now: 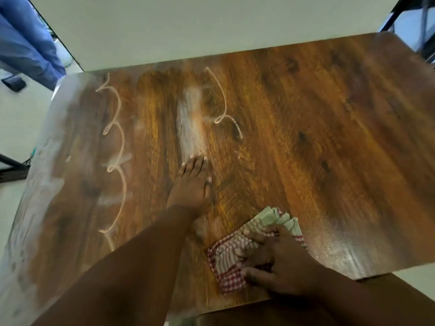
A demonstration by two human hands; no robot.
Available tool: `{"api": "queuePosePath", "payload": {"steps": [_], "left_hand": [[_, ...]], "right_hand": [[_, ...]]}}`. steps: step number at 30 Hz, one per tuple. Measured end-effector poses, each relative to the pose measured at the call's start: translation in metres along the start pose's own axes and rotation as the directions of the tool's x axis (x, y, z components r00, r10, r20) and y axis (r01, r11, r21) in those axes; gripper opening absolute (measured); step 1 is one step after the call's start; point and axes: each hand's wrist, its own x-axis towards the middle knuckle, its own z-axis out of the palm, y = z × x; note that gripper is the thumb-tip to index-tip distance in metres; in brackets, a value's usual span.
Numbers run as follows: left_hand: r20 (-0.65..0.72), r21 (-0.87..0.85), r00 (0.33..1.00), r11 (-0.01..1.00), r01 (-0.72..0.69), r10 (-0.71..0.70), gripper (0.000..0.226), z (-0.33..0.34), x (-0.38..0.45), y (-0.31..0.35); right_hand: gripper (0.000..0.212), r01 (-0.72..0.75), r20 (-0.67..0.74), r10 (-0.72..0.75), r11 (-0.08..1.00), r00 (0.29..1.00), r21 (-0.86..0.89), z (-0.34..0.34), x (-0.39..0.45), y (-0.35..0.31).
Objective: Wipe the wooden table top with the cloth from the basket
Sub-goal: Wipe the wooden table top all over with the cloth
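The wooden table top [306,128] fills most of the view, dark brown with a strong grain. Pale curly chalk-like lines [118,147] run down its left part, and a whitish smear [190,118] sits near the middle. A red-and-white checked cloth [226,255], bunched up, lies near the table's front edge. My right hand [275,262] presses down on it with the fingers curled into the folds. My left hand [193,182] lies flat on the wood, fingers together, its fingertips at the lower end of the smear. No basket is in view.
A white surface [188,27] adjoins the table's far edge. A person in blue clothing [26,43] stands at the far left on a pale floor. Dark frame parts show at the upper right corner [423,24] and left edge [9,165].
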Motion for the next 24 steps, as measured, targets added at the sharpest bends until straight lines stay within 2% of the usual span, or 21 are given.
{"api": "queuePosePath", "payload": {"steps": [3, 5, 6, 8, 9, 10, 11, 13, 14, 16, 20, 24], "left_hand": [[0.004, 0.0, 1.0, 1.0, -0.009, 0.009, 0.063, 0.0, 0.0, 0.0], [0.008, -0.011, 1.0, 1.0, -0.01, 0.01, 0.058, 0.0, 0.001, -0.002], [0.02, -0.016, 1.0, 1.0, -0.013, 0.013, 0.057, -0.001, 0.0, -0.002], [0.049, -0.03, 0.999, 0.999, -0.02, 0.021, 0.058, -0.001, 0.0, -0.002], [0.059, -0.041, 0.998, 0.999, -0.026, 0.028, 0.058, -0.002, 0.001, -0.004], [0.072, -0.049, 0.997, 0.998, -0.036, 0.04, 0.058, -0.003, 0.003, -0.006], [0.089, -0.053, 0.994, 0.997, -0.054, 0.059, 0.059, -0.005, 0.005, -0.009], [0.12, -0.052, 0.987, 0.993, -0.105, 0.11, 0.059, -0.012, 0.012, -0.016], [0.124, -0.047, 0.982, 0.99, -0.136, 0.141, 0.058, -0.018, 0.016, -0.019], [0.104, -0.023, 0.972, 0.978, -0.209, 0.21, 0.054, -0.029, 0.026, -0.027], [0.084, 0.055, 0.95, 0.951, -0.305, 0.3, 0.052, -0.037, 0.041, -0.044], [0.115, 0.056, 0.952, 0.955, -0.292, 0.284, 0.06, -0.033, 0.053, -0.063]], "right_hand": [[0.026, -0.013, -0.078, 0.021, 0.995, 0.997, 0.098, -0.008, 0.011, -0.006], [0.023, -0.042, -0.203, 0.068, 0.99, 0.977, 0.133, -0.016, 0.021, -0.02], [0.022, -0.055, -0.329, 0.09, 0.992, 0.94, 0.113, -0.016, 0.022, -0.027], [0.023, -0.151, -0.602, 0.143, 0.988, 0.786, 0.037, -0.009, 0.018, -0.037], [0.028, -0.246, -0.675, 0.205, 0.968, 0.708, 0.036, -0.005, 0.015, -0.042], [0.037, -0.369, -0.676, 0.311, 0.927, 0.668, 0.062, 0.0, 0.012, -0.045], [0.049, -0.516, -0.608, 0.45, 0.853, 0.654, 0.077, 0.008, 0.01, -0.047], [0.071, -0.739, -0.354, 0.693, 0.674, 0.629, 0.007, 0.026, 0.006, -0.049], [0.074, -0.778, -0.278, 0.739, 0.626, 0.614, -0.055, 0.035, 0.01, -0.052], [0.072, -0.793, -0.269, 0.753, 0.603, 0.6, -0.08, 0.047, 0.025, -0.058], [0.071, -0.819, -0.352, 0.753, 0.569, 0.556, -0.078, 0.054, 0.053, -0.063], [0.074, -0.774, -0.318, 0.713, 0.618, 0.625, -0.136, 0.042, 0.078, -0.056]]}}
